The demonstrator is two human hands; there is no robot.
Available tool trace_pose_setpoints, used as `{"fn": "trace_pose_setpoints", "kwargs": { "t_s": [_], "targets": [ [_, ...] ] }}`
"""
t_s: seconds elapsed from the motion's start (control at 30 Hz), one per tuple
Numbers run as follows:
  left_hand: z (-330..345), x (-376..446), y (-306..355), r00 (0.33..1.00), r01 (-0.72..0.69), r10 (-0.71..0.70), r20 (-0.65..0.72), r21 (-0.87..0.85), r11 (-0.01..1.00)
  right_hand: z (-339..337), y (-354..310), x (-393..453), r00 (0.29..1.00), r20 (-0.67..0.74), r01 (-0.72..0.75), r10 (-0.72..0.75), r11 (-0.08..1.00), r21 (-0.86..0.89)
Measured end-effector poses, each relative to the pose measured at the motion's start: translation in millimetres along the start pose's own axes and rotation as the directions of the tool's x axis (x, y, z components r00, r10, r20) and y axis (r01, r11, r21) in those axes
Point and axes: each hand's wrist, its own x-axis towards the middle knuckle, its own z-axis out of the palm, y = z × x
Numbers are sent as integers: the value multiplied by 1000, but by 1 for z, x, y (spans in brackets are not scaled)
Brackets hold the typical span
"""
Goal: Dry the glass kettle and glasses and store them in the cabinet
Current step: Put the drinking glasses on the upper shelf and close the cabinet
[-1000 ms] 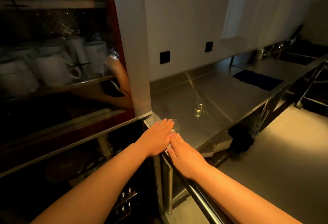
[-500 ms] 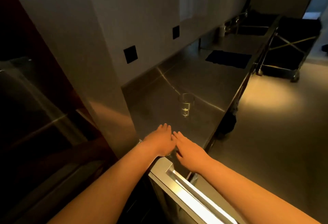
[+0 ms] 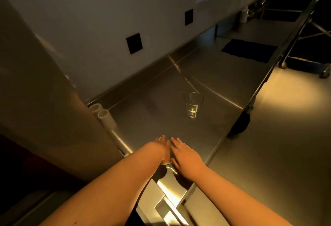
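A clear glass (image 3: 167, 161) stands at the near end of the steel counter (image 3: 211, 75), mostly hidden between my hands; only its base and a bit of rim show. My left hand (image 3: 157, 147) curls around its left side. My right hand (image 3: 186, 156) lies flat against its right side, fingers stretched forward. A second clear glass (image 3: 194, 104) stands upright and alone farther along the counter. The cabinet's side panel (image 3: 44, 100) rises at the left; its inside and the glass kettle are out of view.
Two white tubes (image 3: 104, 116) sit against the cabinet side. A dark cloth (image 3: 249, 50) lies far down the counter, with a sink area behind it. Black wall sockets (image 3: 134, 43) are above the counter. A wheeled trolley (image 3: 308, 46) stands on the floor at right.
The view has swung right, away from the cabinet shelves with white mugs, onto the counter. My hands stay together around the near glass. The far glass has not moved.
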Motion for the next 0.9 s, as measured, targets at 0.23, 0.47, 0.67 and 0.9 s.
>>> {"fn": "trace_pose_setpoints", "kwargs": {
  "t_s": [0.23,0.47,0.67,0.9],
  "targets": [
    [-2,22,-1,999,26,-25,23,-17,1000,0,22,11,1000,-20,-8,7,999,-51],
    [-13,48,3,994,-46,38,-105,-79,996,-10,50,18,995,-79,-59,58,998,-16],
    [-19,69,9,973,-86,58,-225,-117,989,-24,75,27,981,-189,-40,51,997,59],
    [-22,94,6,931,-124,57,-360,-164,979,-49,99,68,932,-298,-187,208,978,96]
  ]
}}
